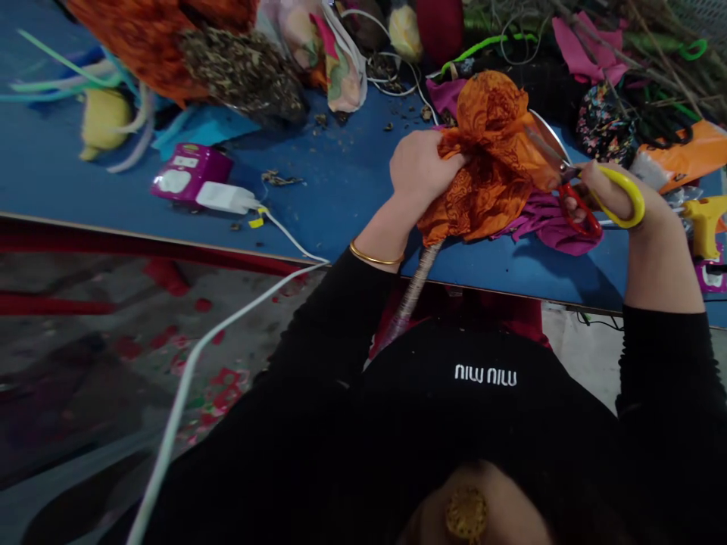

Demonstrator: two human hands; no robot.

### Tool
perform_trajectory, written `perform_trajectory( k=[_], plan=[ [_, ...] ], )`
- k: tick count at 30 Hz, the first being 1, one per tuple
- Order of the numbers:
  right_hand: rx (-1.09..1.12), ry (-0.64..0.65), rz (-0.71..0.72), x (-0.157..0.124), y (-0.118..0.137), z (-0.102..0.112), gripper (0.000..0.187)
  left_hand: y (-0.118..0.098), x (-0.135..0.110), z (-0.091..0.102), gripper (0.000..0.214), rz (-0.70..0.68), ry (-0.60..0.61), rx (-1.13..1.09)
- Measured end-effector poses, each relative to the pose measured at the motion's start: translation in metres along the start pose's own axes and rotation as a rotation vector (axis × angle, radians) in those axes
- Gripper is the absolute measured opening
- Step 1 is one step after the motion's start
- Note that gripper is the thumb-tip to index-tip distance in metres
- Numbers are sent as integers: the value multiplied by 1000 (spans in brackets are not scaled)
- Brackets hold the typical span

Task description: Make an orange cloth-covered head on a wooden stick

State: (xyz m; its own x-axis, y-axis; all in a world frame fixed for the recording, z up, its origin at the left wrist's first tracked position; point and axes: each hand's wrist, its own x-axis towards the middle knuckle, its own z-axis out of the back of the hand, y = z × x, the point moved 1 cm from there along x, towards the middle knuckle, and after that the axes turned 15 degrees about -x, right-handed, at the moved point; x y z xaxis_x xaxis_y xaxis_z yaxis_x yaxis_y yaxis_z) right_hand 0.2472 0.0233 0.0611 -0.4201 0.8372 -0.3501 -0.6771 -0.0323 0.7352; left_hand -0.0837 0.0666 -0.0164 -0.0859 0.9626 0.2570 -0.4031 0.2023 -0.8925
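Observation:
My left hand point(419, 172) is closed around a bunched piece of orange patterned fabric point(493, 144), gathered over the top of a wound stick point(413, 291) that slants down toward my lap. My right hand point(610, 198) grips scissors point(591, 198) with one yellow and one red handle loop. Their blades reach left into the orange fabric's right side. Magenta cloth scraps point(545, 223) lie under the fabric on the blue table point(341, 189). A gold bangle sits on my left wrist.
A purple power strip point(187, 172) with a white charger point(223, 197) and trailing white cable sits at left. A yellow glue gun point(703, 221) lies at the right edge. Fabric bundles, pipe cleaners, wires and twigs crowd the table's back. The floor is to the left below.

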Motion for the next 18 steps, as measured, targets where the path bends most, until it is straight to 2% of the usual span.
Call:
perform_trajectory(
  k=[3,5,8,10,14,16,18],
  plan=[
    [-46,74,-92,-12,-11,17,60,7,2,4,40,-48,-51,-50],
    [-38,29,-100,-20,-19,26,67,8,0,7,44,-34,-67,-25],
    [12,-107,-28,-31,-24,30,86,5,-6,7,45,2,-15,41],
    [48,-114,11,-36,-19,22,97,3,-11,4,45,-24,10,25],
    [130,122,114,-34,3,-11,106,0,-16,-3,48,-77,-22,-41],
    [105,186,174,-27,14,-26,98,-2,-19,-7,47,-68,-40,-35],
    [16,212,195,-16,22,-35,79,-5,-23,-9,44,-73,-54,-33]
  ],
)
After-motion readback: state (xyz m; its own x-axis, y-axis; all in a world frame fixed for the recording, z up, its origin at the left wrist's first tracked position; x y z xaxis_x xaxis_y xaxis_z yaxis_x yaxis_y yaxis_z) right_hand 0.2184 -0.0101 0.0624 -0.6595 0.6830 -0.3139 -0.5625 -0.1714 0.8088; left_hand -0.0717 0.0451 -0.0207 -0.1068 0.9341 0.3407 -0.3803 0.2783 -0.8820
